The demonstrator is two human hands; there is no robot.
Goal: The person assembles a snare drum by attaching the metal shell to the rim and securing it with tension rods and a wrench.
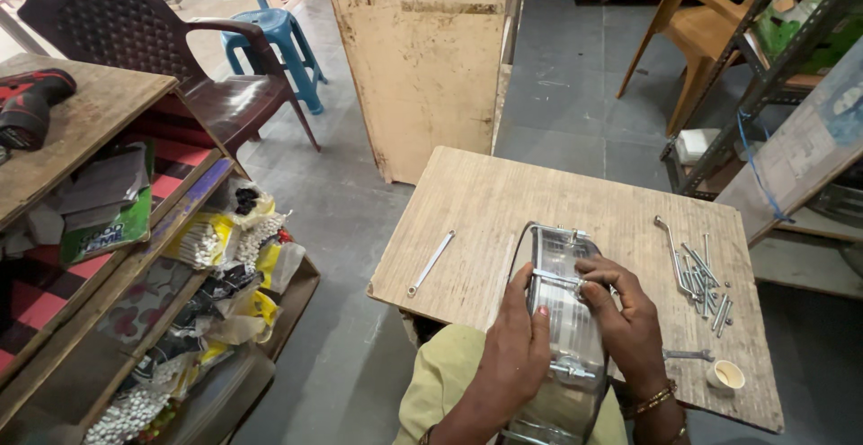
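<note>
Small wooden tabletop (503, 202), drum shell (562, 319) overhanging near edge, clenched in left hand (517, 342) and right hand (629, 319); bolts (706, 279) just beside, spanner (431, 262) left.

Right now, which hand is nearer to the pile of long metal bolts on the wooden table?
Right. The right hand grips the shiny chrome drum shell on the side facing the pile of long metal bolts; the left hand holds the far side.

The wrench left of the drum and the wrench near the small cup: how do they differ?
The left wrench lies fully visible and diagonal, apart from both hands; the right wrench lies nearly level, partly hidden behind the right hand, close to the cup. The left one looks longer. Both are slim, silvery, on the wooden table.
</note>
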